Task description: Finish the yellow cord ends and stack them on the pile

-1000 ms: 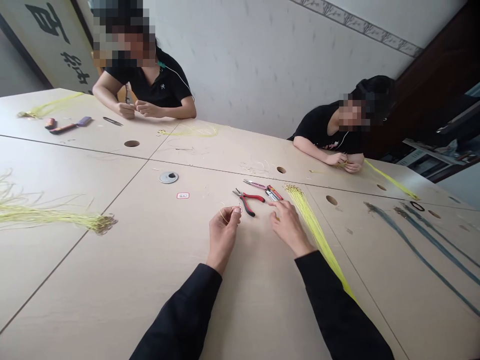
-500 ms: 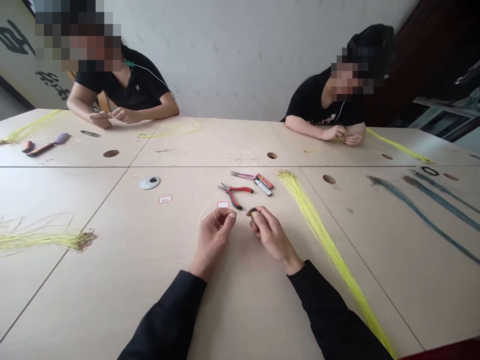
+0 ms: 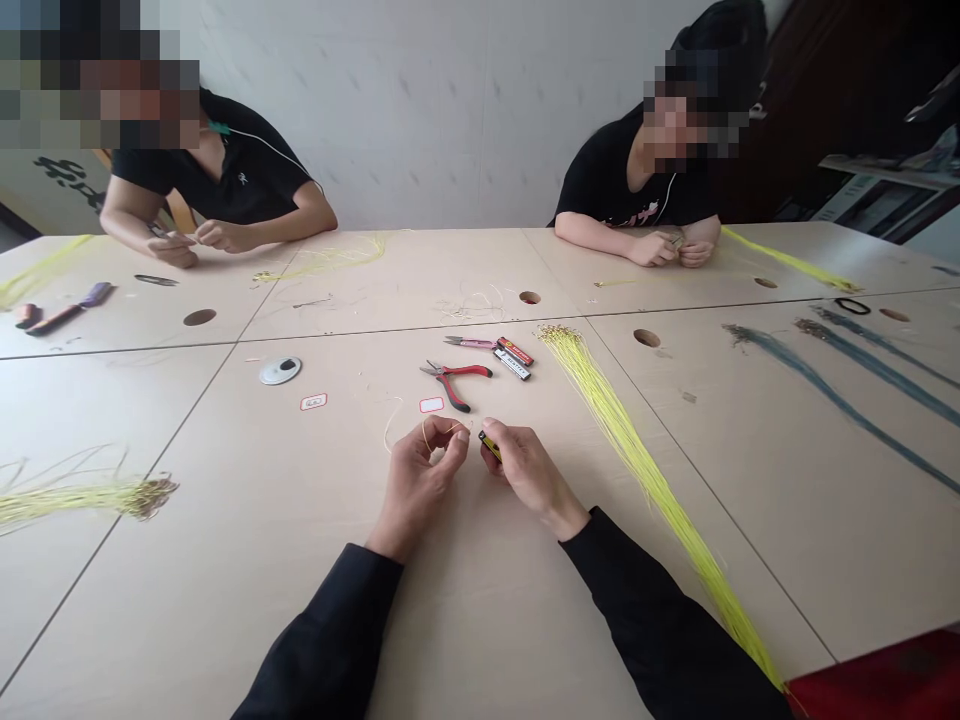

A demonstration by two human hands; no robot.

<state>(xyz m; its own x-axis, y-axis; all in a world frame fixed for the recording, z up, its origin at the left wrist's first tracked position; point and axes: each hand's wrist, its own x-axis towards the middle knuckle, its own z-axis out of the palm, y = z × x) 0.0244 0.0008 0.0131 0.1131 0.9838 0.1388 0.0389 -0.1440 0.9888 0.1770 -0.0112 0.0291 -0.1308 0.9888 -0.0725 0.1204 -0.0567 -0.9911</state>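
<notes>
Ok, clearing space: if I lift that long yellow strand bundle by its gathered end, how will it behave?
The yellow strand bundle will probably droop and splay rather than stay stiff, since it lies fanned out. It likely feels light for its length. Its gathered end, tightly bunched, may hold together.

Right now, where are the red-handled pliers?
In the head view, the red-handled pliers lie ahead of the left hand, just below the pink-handled tool and left of the yellow cord bundle.

Craft workroom — shared table (image 3: 465, 620), yellow cord bundles (image 3: 630, 470)
</notes>
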